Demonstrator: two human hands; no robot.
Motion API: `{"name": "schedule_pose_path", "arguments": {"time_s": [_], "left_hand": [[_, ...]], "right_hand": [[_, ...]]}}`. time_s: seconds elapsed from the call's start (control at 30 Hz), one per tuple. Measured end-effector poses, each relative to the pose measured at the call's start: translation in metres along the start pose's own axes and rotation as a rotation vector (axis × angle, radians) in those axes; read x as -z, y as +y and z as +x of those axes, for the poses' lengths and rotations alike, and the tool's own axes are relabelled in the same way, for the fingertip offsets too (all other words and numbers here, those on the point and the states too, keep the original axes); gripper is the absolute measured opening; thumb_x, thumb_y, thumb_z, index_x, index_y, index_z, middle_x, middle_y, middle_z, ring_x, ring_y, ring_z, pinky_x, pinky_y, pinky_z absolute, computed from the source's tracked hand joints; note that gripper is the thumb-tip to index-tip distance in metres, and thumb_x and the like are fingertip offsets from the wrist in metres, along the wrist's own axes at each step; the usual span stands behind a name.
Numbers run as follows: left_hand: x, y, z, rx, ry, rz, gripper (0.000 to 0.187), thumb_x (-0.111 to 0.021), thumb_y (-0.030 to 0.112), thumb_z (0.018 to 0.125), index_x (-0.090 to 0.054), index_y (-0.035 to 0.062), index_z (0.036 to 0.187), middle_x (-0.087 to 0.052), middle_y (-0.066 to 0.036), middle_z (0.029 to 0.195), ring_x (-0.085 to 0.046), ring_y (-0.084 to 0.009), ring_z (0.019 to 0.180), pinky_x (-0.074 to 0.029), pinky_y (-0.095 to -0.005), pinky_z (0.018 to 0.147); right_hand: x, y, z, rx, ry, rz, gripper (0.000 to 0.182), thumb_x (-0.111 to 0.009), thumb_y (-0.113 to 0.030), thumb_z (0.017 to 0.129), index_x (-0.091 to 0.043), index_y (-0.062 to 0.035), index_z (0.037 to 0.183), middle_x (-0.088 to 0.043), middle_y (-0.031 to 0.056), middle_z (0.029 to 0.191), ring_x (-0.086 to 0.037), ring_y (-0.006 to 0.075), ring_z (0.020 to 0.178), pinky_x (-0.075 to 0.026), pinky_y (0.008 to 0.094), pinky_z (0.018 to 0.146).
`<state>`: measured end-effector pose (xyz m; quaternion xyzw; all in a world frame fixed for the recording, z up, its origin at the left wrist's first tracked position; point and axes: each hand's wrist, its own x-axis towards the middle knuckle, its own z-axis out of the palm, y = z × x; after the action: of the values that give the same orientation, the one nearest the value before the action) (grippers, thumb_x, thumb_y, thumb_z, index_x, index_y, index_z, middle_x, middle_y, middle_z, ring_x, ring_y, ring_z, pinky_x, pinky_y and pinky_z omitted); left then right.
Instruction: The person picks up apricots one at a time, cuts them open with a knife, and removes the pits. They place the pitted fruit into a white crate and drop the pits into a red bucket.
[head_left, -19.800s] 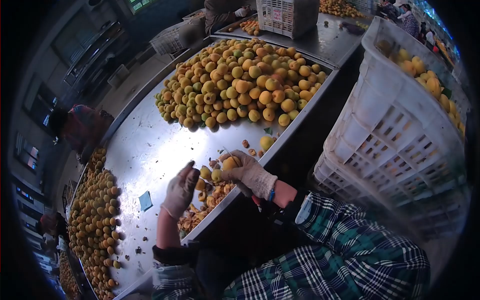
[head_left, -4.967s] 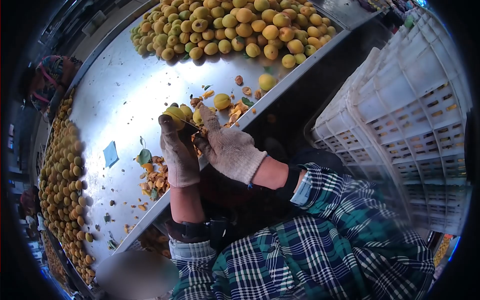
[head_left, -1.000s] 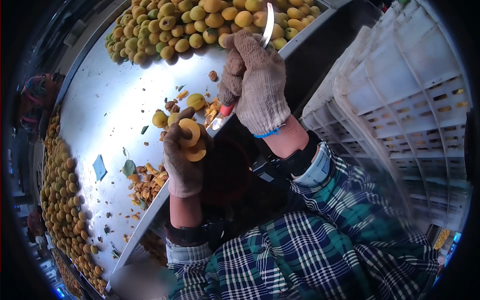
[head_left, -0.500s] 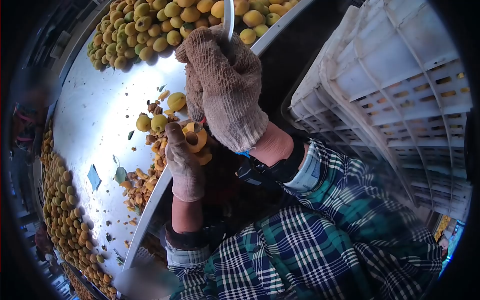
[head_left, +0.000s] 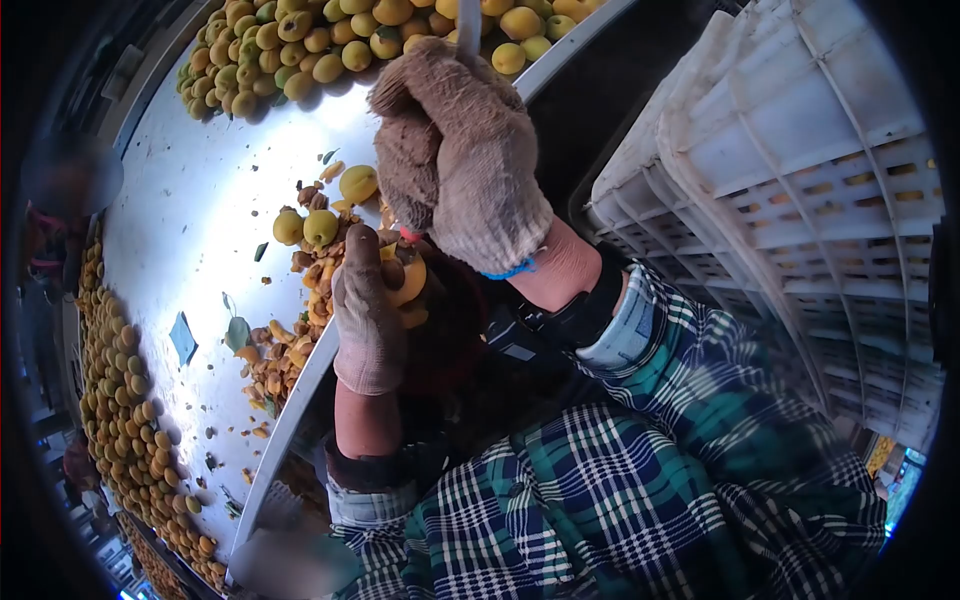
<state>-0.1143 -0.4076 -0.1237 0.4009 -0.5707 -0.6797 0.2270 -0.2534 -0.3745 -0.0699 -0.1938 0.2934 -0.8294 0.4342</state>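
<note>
My left hand (head_left: pixel 370 310), in a soiled knit glove, holds a cut orange-yellow fruit (head_left: pixel 408 280) near the table's metal edge. A darker round spot shows in the fruit's opening. Above and to the right, my right hand (head_left: pixel 460 155), also gloved, is closed around a tool whose pale blade (head_left: pixel 469 25) sticks up past the fist. A small red part of it shows below the fist, close to the fruit. Two whole yellow fruits (head_left: pixel 320 228) and a third (head_left: pixel 358 184) lie beside a heap of fruit scraps (head_left: pixel 285 365) left of my left hand.
The metal table (head_left: pixel 200 250) bears a large pile of whole fruits (head_left: pixel 290 50) at the top and another (head_left: pixel 125 400) along the left. A blue scrap (head_left: pixel 183 340) and leaves lie on it. White slatted crates (head_left: pixel 780 190) stand at the right. A blurred person (head_left: pixel 70 180) is at the far left.
My right hand has turned slightly and shifted a little up and right. My left hand still holds the cut fruit, now tilted differently. The view has shifted slightly.
</note>
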Motion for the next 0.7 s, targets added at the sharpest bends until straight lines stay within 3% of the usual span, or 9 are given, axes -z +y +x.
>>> {"name": "schedule_pose_path", "arguments": {"time_s": [0.07, 0.17, 0.27, 0.37, 0.47, 0.57, 0.6, 0.7], "left_hand": [[0.003, 0.004, -0.002, 0.117, -0.073, -0.144, 0.059, -0.037, 0.056, 0.096, -0.058, 0.0019, 0.101, -0.060, -0.006, 0.078, -0.060, -0.0128, 0.067, -0.046, -0.0225, 0.052], [0.012, -0.002, -0.001, 0.101, -0.145, -0.163, 0.057, -0.037, 0.054, 0.096, -0.058, 0.0018, 0.103, -0.061, -0.005, 0.077, -0.060, -0.0117, 0.065, -0.046, -0.0212, 0.051], [0.006, 0.001, -0.003, 0.126, -0.013, -0.203, 0.056, -0.038, 0.054, 0.097, -0.058, 0.0021, 0.101, -0.061, -0.004, 0.076, -0.060, -0.0114, 0.066, -0.046, -0.0217, 0.051], [0.010, -0.003, -0.001, 0.130, -0.128, -0.379, 0.055, -0.037, 0.054, 0.097, -0.058, 0.0034, 0.099, -0.061, -0.003, 0.077, -0.059, -0.0106, 0.065, -0.045, -0.0211, 0.052], [0.000, -0.004, 0.002, 0.109, 0.080, -0.378, 0.053, -0.038, 0.053, 0.097, -0.058, 0.0045, 0.097, -0.059, -0.002, 0.074, -0.057, -0.0097, 0.062, -0.044, -0.0208, 0.052], [0.017, -0.008, 0.009, 0.149, -0.091, -0.517, 0.052, -0.041, 0.053, 0.096, -0.058, 0.0046, 0.097, -0.058, -0.003, 0.075, -0.056, -0.0114, 0.062, -0.046, -0.0227, 0.056], [0.018, -0.006, 0.010, 0.125, -0.083, -0.496, 0.054, -0.052, 0.057, 0.090, -0.057, 0.0045, 0.099, -0.056, -0.003, 0.073, -0.055, -0.0130, 0.061, -0.046, -0.0287, 0.053], [0.018, 0.006, 0.011, 0.063, 0.098, -0.417, 0.051, -0.056, 0.055, 0.088, -0.057, 0.0055, 0.102, -0.057, -0.003, 0.078, -0.056, -0.0116, 0.068, -0.047, -0.0288, 0.059]], "right_hand": [[0.005, 0.000, 0.003, -0.078, 0.028, 0.090, 0.032, -0.051, -0.039, 0.095, -0.056, -0.0110, 0.082, -0.034, -0.0050, 0.053, -0.032, 0.0089, 0.038, -0.027, 0.0252, 0.037], [0.011, 0.006, 0.007, -0.132, 0.068, 0.159, 0.032, -0.051, -0.041, 0.095, -0.055, -0.0124, 0.081, -0.035, -0.0053, 0.054, -0.031, 0.0098, 0.038, -0.026, 0.0260, 0.037], [0.012, 0.007, 0.009, -0.177, 0.087, 0.222, 0.033, -0.049, -0.042, 0.095, -0.053, -0.0130, 0.081, -0.034, -0.0058, 0.055, -0.032, 0.0100, 0.040, -0.026, 0.0266, 0.037], [0.008, 0.017, 0.007, -0.297, 0.171, 0.408, 0.033, -0.047, -0.041, 0.096, -0.052, -0.0129, 0.081, -0.034, -0.0054, 0.056, -0.032, 0.0102, 0.040, -0.027, 0.0271, 0.037], [0.008, 0.013, 0.009, -0.255, 0.244, 0.361, 0.033, -0.044, -0.041, 0.098, -0.050, -0.0125, 0.081, -0.036, -0.0051, 0.056, -0.033, 0.0105, 0.040, -0.027, 0.0274, 0.038], [0.016, 0.009, 0.012, -0.244, 0.358, 0.422, 0.035, -0.042, -0.041, 0.099, -0.048, -0.0129, 0.079, -0.036, -0.0057, 0.055, -0.033, 0.0110, 0.040, -0.026, 0.0282, 0.039], [0.018, 0.008, 0.013, -0.243, 0.391, 0.375, 0.035, -0.042, -0.041, 0.099, -0.049, -0.0126, 0.079, -0.036, -0.0058, 0.054, -0.033, 0.0109, 0.040, -0.026, 0.0283, 0.039], [0.015, 0.004, 0.016, -0.196, 0.413, 0.258, 0.032, -0.044, -0.039, 0.098, -0.050, -0.0115, 0.082, -0.036, -0.0057, 0.053, -0.032, 0.0109, 0.039, -0.026, 0.0286, 0.039]]}}
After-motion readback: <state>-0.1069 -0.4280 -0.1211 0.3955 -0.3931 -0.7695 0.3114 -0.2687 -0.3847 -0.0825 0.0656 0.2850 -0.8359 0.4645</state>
